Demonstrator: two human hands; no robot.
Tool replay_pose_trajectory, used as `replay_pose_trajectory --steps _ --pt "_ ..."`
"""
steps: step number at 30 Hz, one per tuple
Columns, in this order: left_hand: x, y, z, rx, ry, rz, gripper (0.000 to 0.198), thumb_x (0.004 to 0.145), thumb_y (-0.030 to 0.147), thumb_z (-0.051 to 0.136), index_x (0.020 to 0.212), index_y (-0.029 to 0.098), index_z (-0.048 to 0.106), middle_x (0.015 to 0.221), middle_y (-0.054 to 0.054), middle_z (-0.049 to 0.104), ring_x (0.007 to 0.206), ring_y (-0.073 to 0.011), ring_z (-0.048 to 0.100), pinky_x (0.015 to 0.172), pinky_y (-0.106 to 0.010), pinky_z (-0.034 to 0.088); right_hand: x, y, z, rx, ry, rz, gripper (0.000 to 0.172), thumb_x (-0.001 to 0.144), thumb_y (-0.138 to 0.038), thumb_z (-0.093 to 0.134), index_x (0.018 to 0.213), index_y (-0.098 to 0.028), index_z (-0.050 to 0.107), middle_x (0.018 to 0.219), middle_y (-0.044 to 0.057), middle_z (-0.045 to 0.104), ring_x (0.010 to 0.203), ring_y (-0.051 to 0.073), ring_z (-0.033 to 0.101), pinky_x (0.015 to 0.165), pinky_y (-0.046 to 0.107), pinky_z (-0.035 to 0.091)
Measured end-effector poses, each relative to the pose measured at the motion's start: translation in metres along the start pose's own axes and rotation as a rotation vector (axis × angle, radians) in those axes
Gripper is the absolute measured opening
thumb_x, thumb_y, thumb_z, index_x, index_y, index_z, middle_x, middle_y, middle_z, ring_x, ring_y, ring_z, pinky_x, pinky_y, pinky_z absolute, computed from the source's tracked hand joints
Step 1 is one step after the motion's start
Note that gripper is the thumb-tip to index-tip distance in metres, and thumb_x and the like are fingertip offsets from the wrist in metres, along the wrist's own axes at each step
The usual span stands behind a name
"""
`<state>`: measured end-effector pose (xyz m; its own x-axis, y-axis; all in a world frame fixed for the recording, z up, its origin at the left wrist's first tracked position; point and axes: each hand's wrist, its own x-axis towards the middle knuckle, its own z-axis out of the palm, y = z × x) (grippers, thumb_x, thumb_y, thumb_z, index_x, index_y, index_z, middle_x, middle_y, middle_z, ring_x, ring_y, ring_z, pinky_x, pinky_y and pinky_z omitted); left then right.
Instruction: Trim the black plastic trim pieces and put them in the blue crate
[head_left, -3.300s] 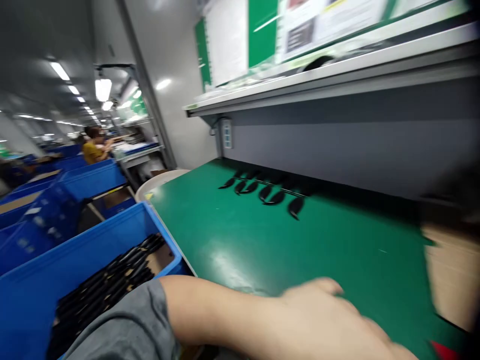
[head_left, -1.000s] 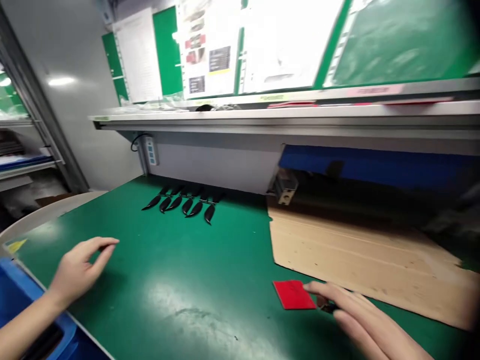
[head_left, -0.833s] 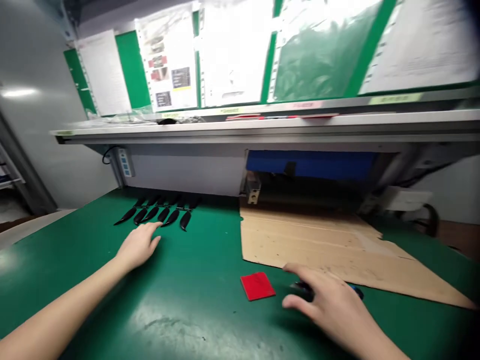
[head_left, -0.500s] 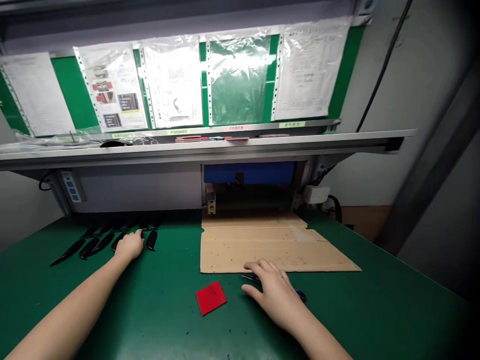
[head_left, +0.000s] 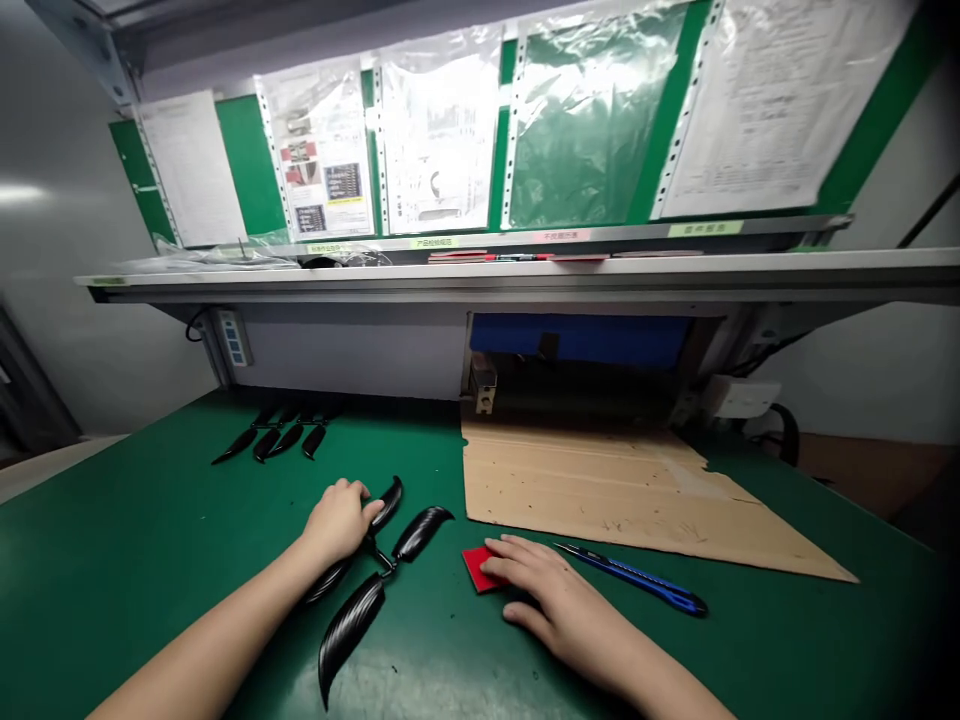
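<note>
Toward the left of the bench, my left hand (head_left: 339, 522) is closed on glossy black curved blades that look like propellers. One long blade (head_left: 351, 632) points toward me, and a shorter-looking blade (head_left: 424, 534) angles away to the right. A small hub (head_left: 386, 570) joins them. Another blade (head_left: 388, 503) shows just past my fingers, and part of one more lies under my wrist. My right hand (head_left: 544, 595) is open, palm down, its fingertips over a small red square pad (head_left: 475, 570). Beside it lies a blue utility knife (head_left: 637, 577), its tip toward the pad.
More black propeller blades (head_left: 289, 438) lie in a row at the back left of the green bench (head_left: 187, 560). A flat cardboard sheet (head_left: 585, 490) covers the back right. Overhead runs a shelf (head_left: 525, 270) with papers in plastic sleeves (head_left: 439, 140) behind it.
My left hand has come from the back row toward me, bringing black propellers. My right hand has shifted from above the knife onto the red pad. The camera view has turned left.
</note>
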<state>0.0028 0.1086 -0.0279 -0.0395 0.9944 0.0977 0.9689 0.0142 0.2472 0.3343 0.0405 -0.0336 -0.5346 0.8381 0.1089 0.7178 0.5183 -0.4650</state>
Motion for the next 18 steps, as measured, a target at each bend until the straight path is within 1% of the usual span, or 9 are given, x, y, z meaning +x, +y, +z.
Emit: replay_pose_trajectory --steps 3,5,6,8,10,12,15,17,18 --pt "-0.019 0.009 -0.002 -0.06 -0.028 0.027 0.048 0.087 0.061 0.041 0.091 0.019 0.064 0.102 -0.015 0.063 0.096 -0.0308 0.058 0.076 -0.035 0.044 0.004 -0.001 0.002 -0.039 0.046 0.007 0.04 0.089 -0.03 0.059 0.129 -0.036 0.057 0.146 -0.001 0.04 0.136 0.028 0.031 0.112 0.048 0.029" --pt "-0.031 0.011 -0.003 -0.085 -0.04 0.04 0.044 0.083 0.06 0.051 0.082 0.018 0.062 0.098 -0.016 0.062 0.096 -0.0327 0.058 0.074 -0.036 0.043 0.009 -0.004 0.001 -0.049 0.061 0.0 0.043 0.088 -0.028 0.058 0.13 -0.036 0.056 0.145 0.0 0.04 0.134 0.028 0.033 0.11 0.046 0.032" --pt "-0.035 0.01 -0.003 -0.102 -0.049 0.046 0.04 0.081 0.056 0.055 0.078 0.017 0.061 0.096 -0.016 0.062 0.094 -0.0329 0.058 0.074 -0.036 0.042 0.012 -0.005 -0.001 -0.028 0.061 -0.008 0.041 0.087 -0.028 0.059 0.128 -0.035 0.058 0.141 0.001 0.045 0.131 0.028 0.039 0.108 0.045 0.035" --pt "-0.04 0.009 -0.003 -0.159 -0.072 0.047 0.032 0.08 0.049 0.06 0.073 0.017 0.058 0.088 -0.015 0.062 0.086 -0.0309 0.059 0.071 -0.036 0.041 0.019 -0.007 -0.007 0.053 0.07 -0.015 0.031 0.084 -0.029 0.062 0.114 -0.032 0.067 0.123 0.003 0.059 0.115 0.028 0.053 0.099 0.042 0.042" --pt "-0.041 0.008 -0.004 -0.263 -0.088 0.042 0.029 0.082 0.045 0.058 0.073 0.018 0.054 0.077 -0.01 0.06 0.075 -0.0265 0.058 0.067 -0.033 0.038 0.028 -0.006 -0.014 0.147 0.134 0.007 0.021 0.082 -0.033 0.065 0.101 -0.028 0.07 0.108 0.005 0.064 0.1 0.028 0.059 0.092 0.042 0.046" --pt "-0.039 0.011 -0.007 -0.418 -0.09 0.043 0.029 0.084 0.047 0.056 0.075 0.02 0.05 0.069 -0.004 0.056 0.067 -0.0215 0.053 0.063 -0.03 0.035 0.035 -0.003 -0.018 0.241 0.26 0.058 0.026 0.084 -0.041 0.064 0.104 -0.025 0.067 0.109 0.007 0.062 0.1 0.029 0.059 0.091 0.044 0.047" --pt "-0.038 0.023 -0.016 -0.732 -0.106 0.042 0.037 0.085 0.058 0.05 0.08 0.022 0.044 0.064 0.003 0.046 0.058 -0.0152 0.042 0.057 -0.026 0.03 0.042 -0.002 -0.013 0.391 0.426 0.116 0.041 0.095 -0.051 0.045 0.119 -0.019 0.054 0.113 0.012 0.06 0.102 0.027 0.06 0.09 0.042 0.05" --pt "-0.04 0.035 -0.02 -0.973 -0.164 0.021 0.044 0.086 0.066 0.041 0.084 0.023 0.04 0.064 0.004 0.041 0.055 -0.0127 0.038 0.055 -0.024 0.029 0.041 -0.006 -0.003 0.581 0.464 0.133 0.046 0.098 -0.054 0.038 0.121 -0.017 0.049 0.108 0.013 0.061 0.096 0.026 0.063 0.084 0.04 0.053" --pt "-0.043 0.041 -0.021 -1.089 -0.213 0.006 0.046 0.086 0.069 0.036 0.087 0.023 0.039 0.065 0.005 0.041 0.054 -0.0118 0.037 0.054 -0.023 0.03 0.039 -0.009 0.002 0.707 0.472 0.143 0.046 0.098 -0.055 0.039 0.121 -0.016 0.048 0.106 0.013 0.061 0.094 0.026 0.064 0.082 0.04 0.055"
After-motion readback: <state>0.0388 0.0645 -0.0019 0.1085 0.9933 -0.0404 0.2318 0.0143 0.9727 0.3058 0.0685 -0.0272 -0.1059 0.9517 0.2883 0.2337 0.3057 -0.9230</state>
